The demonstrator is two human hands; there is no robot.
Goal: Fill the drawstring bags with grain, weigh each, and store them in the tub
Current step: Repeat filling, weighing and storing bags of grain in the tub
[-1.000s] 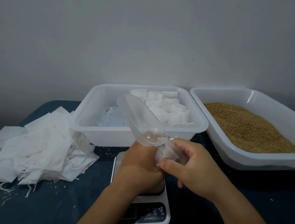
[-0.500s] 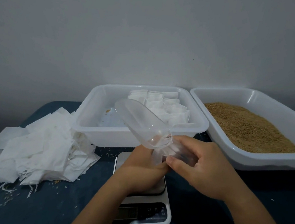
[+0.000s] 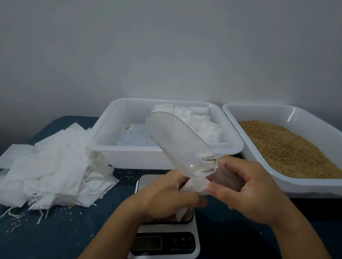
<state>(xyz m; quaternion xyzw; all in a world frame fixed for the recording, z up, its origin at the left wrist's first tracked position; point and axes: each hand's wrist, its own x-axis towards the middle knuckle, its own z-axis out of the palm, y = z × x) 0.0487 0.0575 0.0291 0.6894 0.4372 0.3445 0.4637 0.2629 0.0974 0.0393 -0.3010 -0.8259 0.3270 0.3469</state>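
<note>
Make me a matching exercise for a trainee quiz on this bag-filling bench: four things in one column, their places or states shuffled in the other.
Things:
1. clear scoop
2. empty bags
3. grain
4. scale

Places or states:
A. fills the right-hand tray
B. piled loose at the table's left
C. held tilted in the right hand
D. under both hands, display nearest the camera

Pairs: 1-C, 2-B, 3-A, 4-D

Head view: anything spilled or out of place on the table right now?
Yes. Loose grains lie scattered on the dark cloth between the storage tub and the scale, and more lie by the strings of the empty bag pile. A few grains sit inside the tub. Nothing looks damaged.
</note>
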